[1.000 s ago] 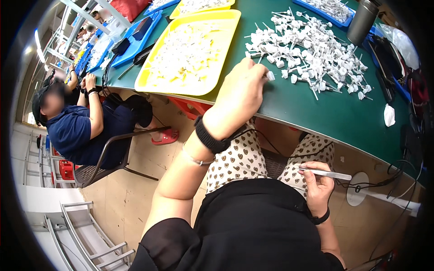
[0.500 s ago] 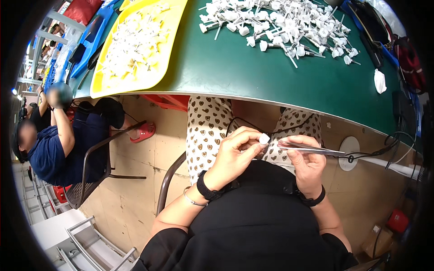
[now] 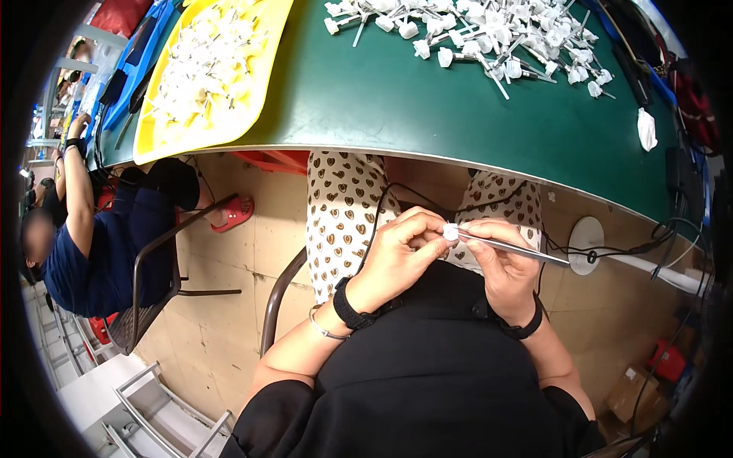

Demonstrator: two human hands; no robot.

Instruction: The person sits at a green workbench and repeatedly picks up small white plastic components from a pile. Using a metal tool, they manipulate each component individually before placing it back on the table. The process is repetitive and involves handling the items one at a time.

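Observation:
Above my lap, my left hand (image 3: 406,249) pinches a small white plastic part (image 3: 450,231) between thumb and fingers. My right hand (image 3: 502,261) is closed around metal tweezers (image 3: 523,249), whose tips meet the white part. How the tips touch it is too small to make out. On the green table beyond lies a pile of similar white parts with thin metal stems (image 3: 489,38). To the left, a yellow tray (image 3: 145,145) holds many more of them.
The table edge (image 3: 427,156) runs just beyond my hands. A crumpled white piece (image 3: 647,130) lies at the table's right, near black cables (image 3: 672,229). At the left, another person (image 3: 114,252) sits on a chair (image 3: 137,305). A round white disc (image 3: 586,243) stands below the table.
My right hand has moved left, bringing the tweezers' tips from a gap away to the white part. My left hand stays nearly in place. The view has shifted slightly.

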